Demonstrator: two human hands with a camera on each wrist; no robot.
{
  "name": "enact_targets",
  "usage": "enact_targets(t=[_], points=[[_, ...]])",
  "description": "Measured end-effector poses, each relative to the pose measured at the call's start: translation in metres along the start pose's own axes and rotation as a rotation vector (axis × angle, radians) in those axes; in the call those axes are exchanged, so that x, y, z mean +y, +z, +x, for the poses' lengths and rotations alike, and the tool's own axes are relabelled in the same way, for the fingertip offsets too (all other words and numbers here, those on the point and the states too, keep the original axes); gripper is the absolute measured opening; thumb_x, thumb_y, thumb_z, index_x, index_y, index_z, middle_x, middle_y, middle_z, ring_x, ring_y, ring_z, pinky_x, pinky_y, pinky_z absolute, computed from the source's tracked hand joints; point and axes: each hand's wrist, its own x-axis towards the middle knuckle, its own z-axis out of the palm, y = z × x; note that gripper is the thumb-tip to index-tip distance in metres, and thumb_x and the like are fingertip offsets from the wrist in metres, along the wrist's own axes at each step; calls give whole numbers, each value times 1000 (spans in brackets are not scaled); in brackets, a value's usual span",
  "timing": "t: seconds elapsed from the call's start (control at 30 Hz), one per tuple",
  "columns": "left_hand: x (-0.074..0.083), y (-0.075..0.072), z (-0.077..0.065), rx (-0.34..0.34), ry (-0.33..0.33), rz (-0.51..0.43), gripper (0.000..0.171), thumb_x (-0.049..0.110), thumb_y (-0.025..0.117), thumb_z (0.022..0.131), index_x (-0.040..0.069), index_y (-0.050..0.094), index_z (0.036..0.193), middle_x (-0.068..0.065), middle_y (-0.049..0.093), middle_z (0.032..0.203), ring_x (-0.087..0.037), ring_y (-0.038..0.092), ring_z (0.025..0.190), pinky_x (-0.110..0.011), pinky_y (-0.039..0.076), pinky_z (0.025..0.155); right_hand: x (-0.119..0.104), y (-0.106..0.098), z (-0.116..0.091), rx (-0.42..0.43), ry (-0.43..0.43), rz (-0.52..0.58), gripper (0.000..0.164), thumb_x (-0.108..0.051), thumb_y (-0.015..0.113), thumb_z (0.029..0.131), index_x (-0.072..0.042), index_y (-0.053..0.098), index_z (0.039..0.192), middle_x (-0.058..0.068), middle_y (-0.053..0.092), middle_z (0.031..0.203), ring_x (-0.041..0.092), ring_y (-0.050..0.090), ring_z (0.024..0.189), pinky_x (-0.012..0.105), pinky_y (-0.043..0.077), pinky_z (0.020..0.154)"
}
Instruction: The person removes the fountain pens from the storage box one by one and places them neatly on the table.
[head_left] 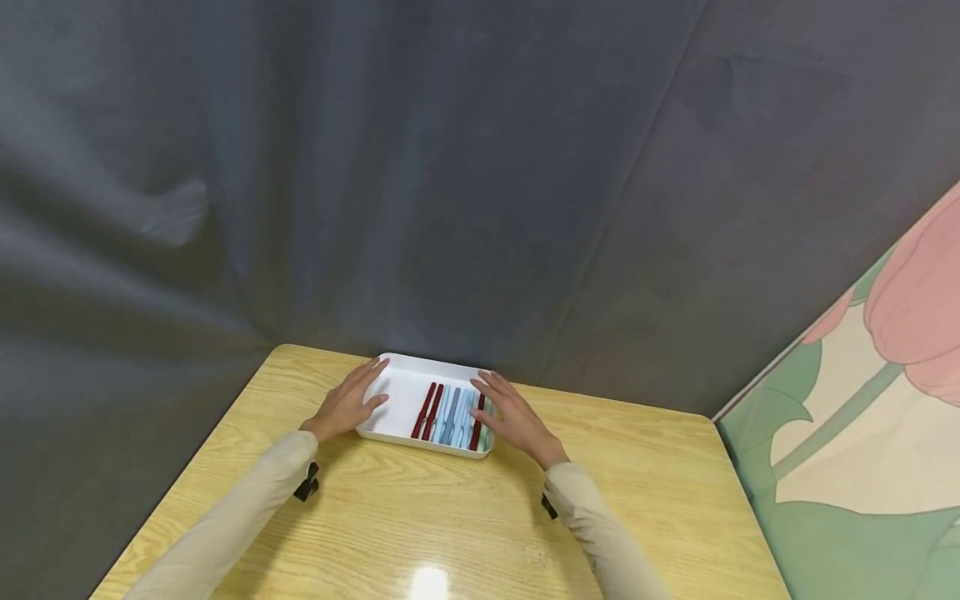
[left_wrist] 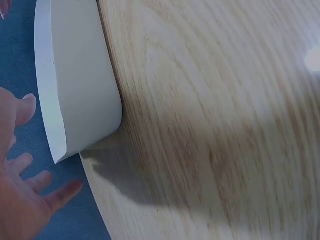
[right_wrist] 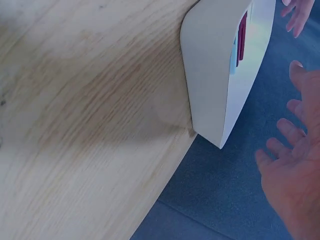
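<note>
A white rectangular tray [head_left: 396,398] stands near the table's back edge. Slim red sticks [head_left: 423,411] and light-blue and grey-blue sticks [head_left: 452,417] lie side by side in its right half, narrowed at mid-length; their exact kind does not show. My left hand [head_left: 347,407] is at the tray's left end, fingers extended and thumb spread. Over the right end is my right hand [head_left: 517,421], its fingers covering part of a red stick and a pale green one. Both wrist views show loose, spread fingers beside the tray wall [left_wrist: 82,80], holding nothing.
The wooden table [head_left: 420,508] extends in front of the tray and to both sides. Right behind it hangs a dark grey curtain [head_left: 450,208]. A panel with a pink flower print [head_left: 862,417] borders the table on the right.
</note>
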Motion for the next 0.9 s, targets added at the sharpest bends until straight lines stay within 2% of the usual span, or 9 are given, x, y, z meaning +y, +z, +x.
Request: enact_targets(t=[0.17, 0.37, 0.6, 0.7, 0.9], points=[[-1, 0, 3, 6, -39, -55, 71, 22, 66, 105, 9, 31, 165, -22, 31, 168, -46, 34, 151, -72, 37, 111, -5, 2, 5, -10, -7, 12, 62, -36, 62, 106, -9, 45, 159, 15, 36, 168, 39, 28, 156, 57, 30, 124], [-2, -1, 3, 25, -54, -62, 70, 17, 65, 105, 6, 31, 165, -25, 32, 167, -47, 34, 151, -70, 36, 113, -10, 10, 8, -46, -14, 40, 61, -35, 61, 107, -7, 46, 159, 16, 37, 167, 38, 34, 153, 58, 33, 122], [-1, 0, 4, 2, -87, -81, 70, 14, 61, 106, 4, 26, 166, -27, 30, 167, -49, 33, 150, -68, 34, 115, -13, 16, 11, -47, 23, 53, 60, -29, 63, 106, -6, 46, 158, 20, 39, 165, 42, 40, 149, 58, 36, 120], [-3, -1, 3, 3, -103, -104, 68, 12, 58, 107, 1, 25, 165, -29, 33, 165, -50, 37, 147, -67, 35, 116, -13, 20, 13, -22, 20, 74, 55, -24, 64, 106, -3, 50, 155, 24, 46, 160, 43, 44, 146, 58, 39, 118], [-9, 0, 2, 20, -139, -186, 61, 7, 53, 108, -3, 29, 163, -34, 43, 157, -49, 58, 130, -61, 49, 105, -14, 28, 15, 13, -8, 100, 46, -12, 64, 105, 3, 57, 147, 27, 58, 147, 42, 53, 139, 55, 45, 113]])
